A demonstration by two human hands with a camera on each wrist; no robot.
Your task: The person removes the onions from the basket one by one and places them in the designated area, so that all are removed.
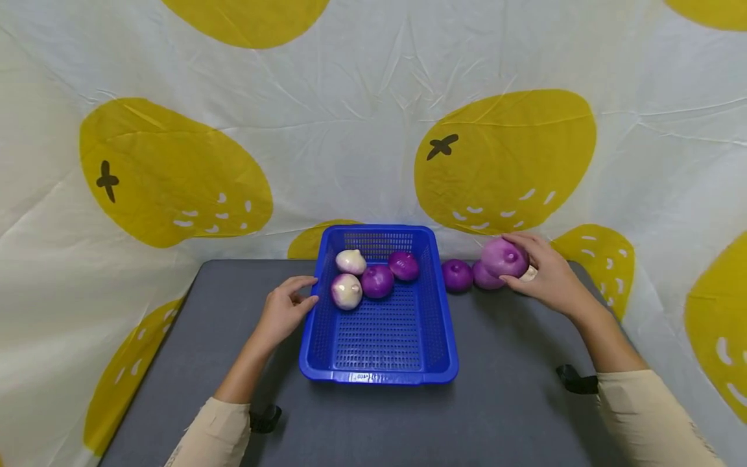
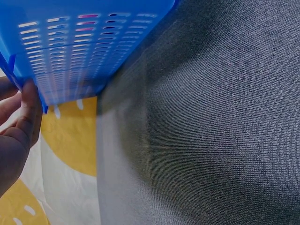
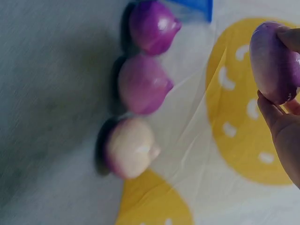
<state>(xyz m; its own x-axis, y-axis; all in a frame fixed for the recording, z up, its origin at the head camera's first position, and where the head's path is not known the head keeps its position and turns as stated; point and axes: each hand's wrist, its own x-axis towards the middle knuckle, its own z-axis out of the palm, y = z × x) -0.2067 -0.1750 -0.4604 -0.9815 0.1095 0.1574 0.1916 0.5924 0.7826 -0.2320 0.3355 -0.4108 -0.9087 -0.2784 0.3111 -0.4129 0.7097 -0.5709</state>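
My right hand (image 1: pixel 551 275) holds a light purple onion (image 1: pixel 503 258) between thumb and fingers, raised off the table. Below it, a row of onions lies to the right of the blue plastic basket (image 1: pixel 379 376): a dark purple onion (image 1: pixel 457 275), a paler purple onion (image 3: pixel 144 84) and a whitish onion (image 3: pixel 131 147), the last mostly hidden in the head view. At the basket's left rim, my left hand (image 1: pixel 286 308) pinches the edge. Inside sit two white-and-purple onions (image 1: pixel 347 291) and two purple onions (image 1: pixel 377 281), towards the back.
The basket stands on a dark grey cloth-covered table (image 1: pixel 502 402). Directly behind the table hangs a white cloth (image 1: pixel 362 149) printed with yellow fruit shapes. Black straps (image 1: pixel 576 380) show at both wrists.
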